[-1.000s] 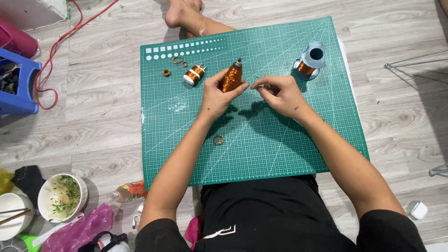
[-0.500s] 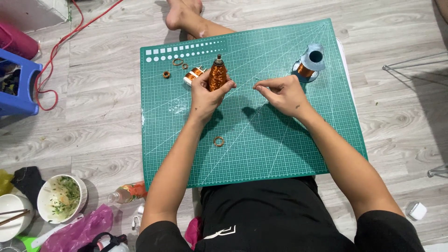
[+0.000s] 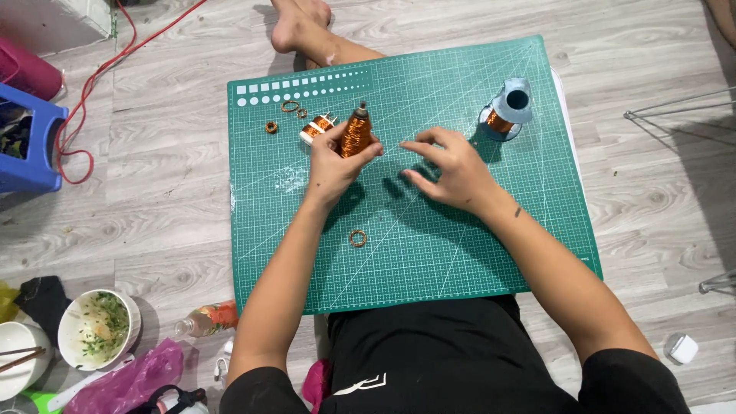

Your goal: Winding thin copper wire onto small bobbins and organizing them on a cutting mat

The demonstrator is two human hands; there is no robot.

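Observation:
My left hand (image 3: 333,165) grips a cone-shaped bobbin wound with copper wire (image 3: 356,132), held upright over the green cutting mat (image 3: 429,245). My right hand (image 3: 452,169) hovers just to the right of it with fingers spread, holding nothing that I can see. A small copper wire ring (image 3: 357,238) lies on the mat below my hands. A short copper coil on a white core (image 3: 314,129) lies just left of the bobbin. A grey spool of copper wire (image 3: 506,111) stands at the mat's upper right.
Several small copper rings (image 3: 290,107) lie near the mat's top left. A bare foot (image 3: 303,23) rests beyond the mat. A blue stool (image 3: 27,146) and red cable (image 3: 84,100) are at left. Bowls (image 3: 96,326), a bottle (image 3: 207,318) and a pink bag sit lower left.
My left hand has carried the copper bobbin from the middle of the mat up and left, turning it upright. My right hand's pinched fingers have opened and spread.

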